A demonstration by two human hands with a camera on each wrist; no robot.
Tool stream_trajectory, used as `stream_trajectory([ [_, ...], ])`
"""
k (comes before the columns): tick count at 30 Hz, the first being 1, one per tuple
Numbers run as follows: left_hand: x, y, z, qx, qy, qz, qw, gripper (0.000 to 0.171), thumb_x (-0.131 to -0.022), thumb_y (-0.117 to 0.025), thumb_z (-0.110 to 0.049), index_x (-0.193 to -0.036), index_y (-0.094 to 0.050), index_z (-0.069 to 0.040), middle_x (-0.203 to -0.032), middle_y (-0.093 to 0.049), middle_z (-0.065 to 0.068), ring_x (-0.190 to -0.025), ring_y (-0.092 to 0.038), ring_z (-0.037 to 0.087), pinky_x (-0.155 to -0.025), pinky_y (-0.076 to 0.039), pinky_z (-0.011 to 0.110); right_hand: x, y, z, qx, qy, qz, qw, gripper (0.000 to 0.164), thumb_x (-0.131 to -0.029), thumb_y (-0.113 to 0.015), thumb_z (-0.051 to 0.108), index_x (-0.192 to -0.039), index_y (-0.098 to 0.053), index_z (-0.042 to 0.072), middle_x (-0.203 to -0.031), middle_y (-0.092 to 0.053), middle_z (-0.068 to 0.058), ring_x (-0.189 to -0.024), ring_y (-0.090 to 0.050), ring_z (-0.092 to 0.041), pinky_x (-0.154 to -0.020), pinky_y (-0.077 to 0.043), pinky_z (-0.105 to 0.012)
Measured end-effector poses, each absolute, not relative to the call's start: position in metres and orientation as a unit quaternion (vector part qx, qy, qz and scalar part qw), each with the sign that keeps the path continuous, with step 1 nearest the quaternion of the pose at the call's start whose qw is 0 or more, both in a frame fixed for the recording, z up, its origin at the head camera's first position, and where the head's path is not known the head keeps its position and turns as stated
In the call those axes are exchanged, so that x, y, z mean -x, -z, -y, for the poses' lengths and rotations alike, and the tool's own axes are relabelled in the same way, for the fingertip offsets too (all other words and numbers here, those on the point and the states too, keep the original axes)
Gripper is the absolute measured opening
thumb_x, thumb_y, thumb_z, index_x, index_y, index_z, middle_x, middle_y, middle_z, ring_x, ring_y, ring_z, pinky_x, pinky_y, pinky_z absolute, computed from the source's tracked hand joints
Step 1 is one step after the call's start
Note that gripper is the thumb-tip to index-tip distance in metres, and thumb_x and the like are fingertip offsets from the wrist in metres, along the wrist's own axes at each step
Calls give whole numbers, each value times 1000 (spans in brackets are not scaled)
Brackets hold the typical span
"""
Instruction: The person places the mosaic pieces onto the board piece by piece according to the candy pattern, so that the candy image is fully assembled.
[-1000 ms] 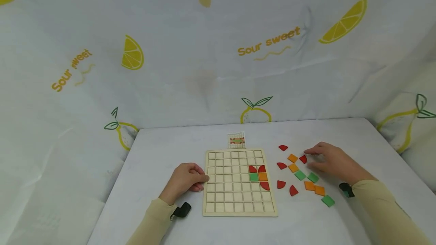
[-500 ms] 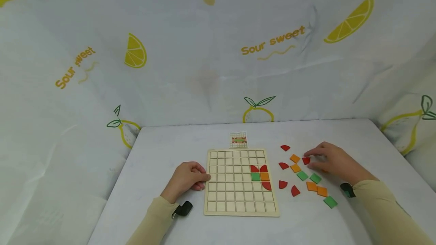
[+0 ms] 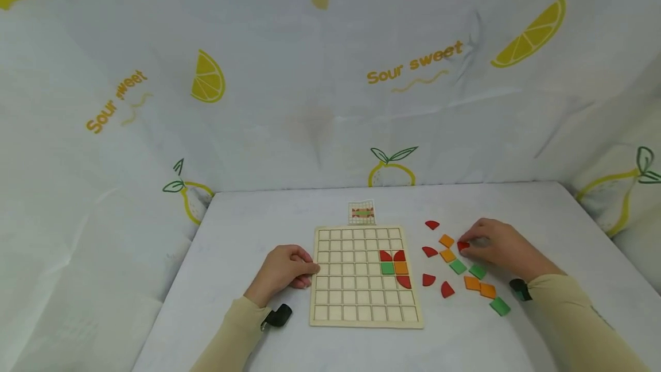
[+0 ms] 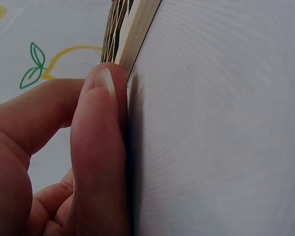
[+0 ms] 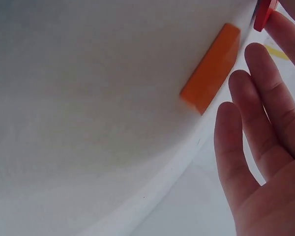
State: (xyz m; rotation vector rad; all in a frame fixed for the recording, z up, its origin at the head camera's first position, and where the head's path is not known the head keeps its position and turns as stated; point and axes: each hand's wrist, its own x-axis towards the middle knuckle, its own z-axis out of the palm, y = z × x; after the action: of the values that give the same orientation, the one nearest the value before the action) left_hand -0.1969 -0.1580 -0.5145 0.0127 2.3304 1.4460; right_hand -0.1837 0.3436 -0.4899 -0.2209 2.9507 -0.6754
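Observation:
The thumb and index finger of my left hand (image 3: 281,270) are at the left edge of a light wooden grid board (image 3: 333,323), holding it; the other fingers curl under. On the board's right side sit red quarter-circle tiles, a green square tile (image 3: 387,268) and an orange square tile (image 3: 401,268). To the right, my right hand (image 3: 500,247) pinches a red quarter-circle tile (image 3: 463,245) between thumb and index finger, low over the table. In the right wrist view that red tile (image 5: 263,14) shows only at the top corner, and the remaining fingers are spread.
Loose tiles lie between board and right hand: several red quarter-circles, such as one red tile (image 3: 447,289), plus orange squares (image 3: 472,283) and green squares (image 3: 500,306). A small pattern card (image 3: 361,204) stands behind the board. A white printed cloth (image 3: 289,73) hangs at the back.
My right thumb and index finger have closed on the red quarter-circle tile, which has turned slightly. The left hand stays at the board's edge. The view has shifted a little.

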Motion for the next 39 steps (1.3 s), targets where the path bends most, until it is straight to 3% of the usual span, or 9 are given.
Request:
stream_trajectory([
  [8, 198, 515, 158, 2, -517, -833, 200, 32, -86, -93, -28, -101, -73, -8, -75, -76, 5, -62, -74, 12, -60, -63, 27, 178, 486, -323, 59, 254, -963, 64, 31, -93, -86, 42, -113, -82, 19, -110, -72, 1, -105, -64, -24, -91, -62, -47],
  [14, 197, 512, 156, 1, -517, -833, 200, 31, -86, -93, -28, -100, -73, -8, -75, -76, 5, -62, -73, 12, -60, -63, 27, 170, 483, -286, 91, 249, -963, 43, 26, -91, -88, 41, -109, -82, 23, -108, -71, 7, -104, -64, -19, -92, -61, -44],
  [25, 195, 510, 157, 4, -517, -832, 201, 31, -86, -92, -27, -101, -73, -8, -74, -76, 5, -62, -73, 12, -60, -63, 27, 152, 469, -225, 183, 232, -955, 5, 15, -90, -90, 32, -102, -82, 27, -101, -64, 16, -93, -59, -8, -76, -55, -26],
  [31, 196, 511, 158, 6, -521, -829, 201, 31, -87, -92, -25, -103, -72, -7, -77, -76, 6, -62, -73, 12, -60, -64, 26, 148, 474, -211, 221, 233, -947, -16, 16, -88, -92, 31, -100, -81, 30, -99, -63, 19, -95, -60, -6, -80, -57, -24],
  [39, 197, 511, 157, 7, -522, -829, 201, 30, -87, -92, -24, -102, -72, -7, -76, -76, 6, -63, -74, 12, -61, -63, 26, 147, 481, -196, 223, 208, -952, 6, 19, -86, -92, 39, -98, -81, 30, -98, -59, 21, -94, -56, -3, -78, -55, -23],
])
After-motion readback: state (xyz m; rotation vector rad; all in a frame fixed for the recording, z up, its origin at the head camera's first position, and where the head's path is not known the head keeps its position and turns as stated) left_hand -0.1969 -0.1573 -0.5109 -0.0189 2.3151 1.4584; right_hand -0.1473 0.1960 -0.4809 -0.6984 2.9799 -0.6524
